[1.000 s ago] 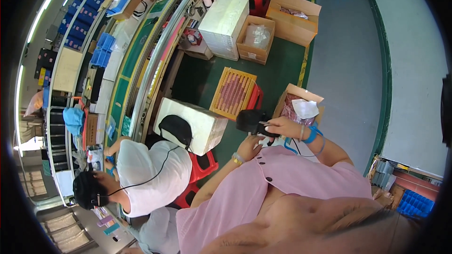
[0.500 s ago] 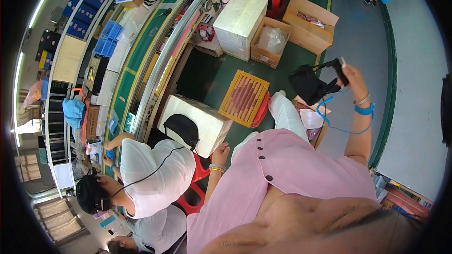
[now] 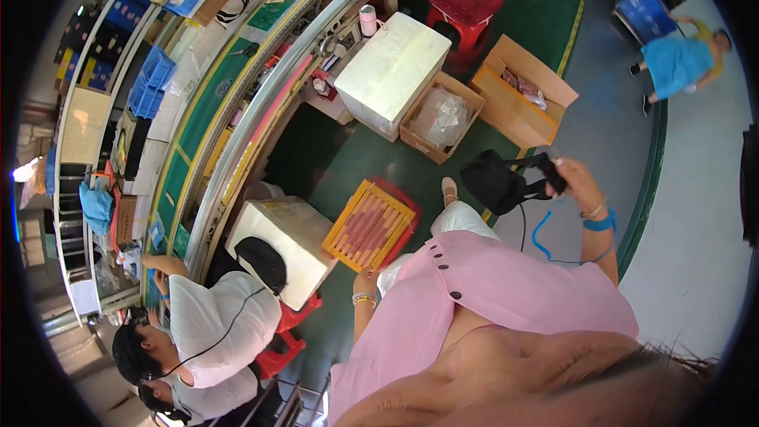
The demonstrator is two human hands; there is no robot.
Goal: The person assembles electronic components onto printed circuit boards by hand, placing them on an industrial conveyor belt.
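At the right, my right hand (image 3: 579, 186) is closed around the strap of a black fabric bag (image 3: 494, 182), which hangs to the left of it. A blue cord (image 3: 541, 239) dangles below, near the blue band on my right wrist. My left hand (image 3: 365, 281) hangs low beside my white trouser leg, by the near corner of a yellow slatted tray (image 3: 345, 247). Whether it touches the tray is unclear, and its fingers are too small and foreshortened to read. Rows of reddish pieces (image 3: 378, 221) fill the tray, which rests on a red stool (image 3: 411, 231).
A white foam box (image 3: 304, 273) bearing a black bag (image 3: 262, 262) stands left, behind seated co-workers (image 3: 225, 320). Ahead are another foam box (image 3: 395, 63), open cartons (image 3: 522, 122) and red stools (image 3: 466, 4). A conveyor line (image 3: 237, 134) curves along the left. A person in blue (image 3: 680, 63) walks far right.
My view has shifted, and the tray and near foam box now appear lower and further left. My right hand still holds the black bag. The person in blue shows more fully, beside a blue bin.
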